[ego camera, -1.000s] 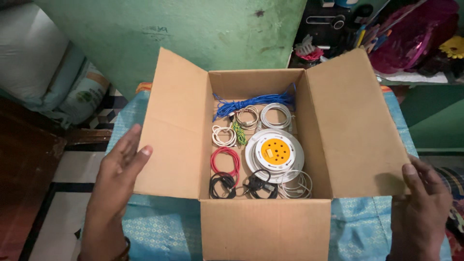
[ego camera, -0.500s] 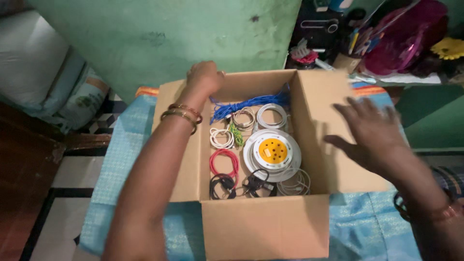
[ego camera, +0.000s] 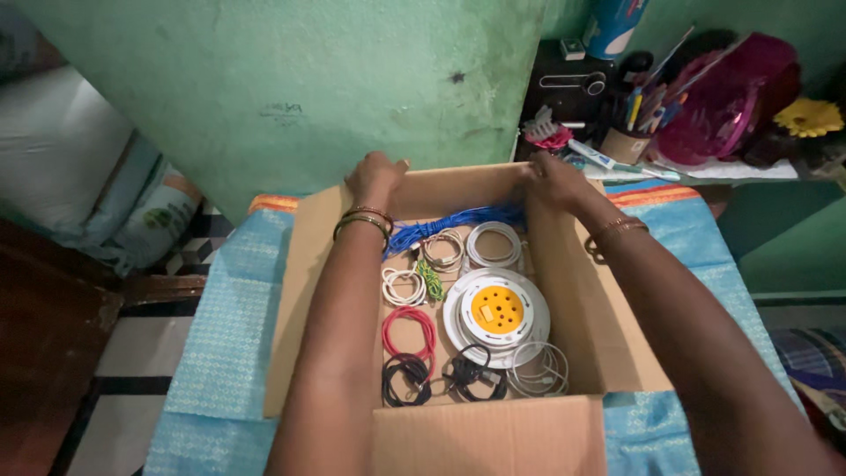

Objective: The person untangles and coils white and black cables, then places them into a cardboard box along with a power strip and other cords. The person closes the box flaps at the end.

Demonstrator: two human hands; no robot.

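An open cardboard box (ego camera: 577, 317) stands on a light blue patterned cloth. Both my arms reach across it to its far flap. My left hand (ego camera: 374, 174) grips the far flap's left end, my right hand (ego camera: 553, 179) its right end. Inside lie a white round cable reel with an orange centre (ego camera: 496, 316), a blue wire bundle (ego camera: 449, 223), white cable coils (ego camera: 492, 244), a red coil (ego camera: 409, 330) and black cables (ego camera: 436, 377). Thin bangles circle both my wrists.
A green wall (ego camera: 291, 88) rises right behind the box. At the back right a shelf holds a pen cup (ego camera: 624, 141), a pink bag (ego camera: 723, 97) and a yellow flower (ego camera: 809, 116). A sack (ego camera: 150, 220) lies at the left on the tiled floor.
My hands left the box's side flaps and near edge, moved up across the box, and now hold the far flap. The side flaps stand more upright.
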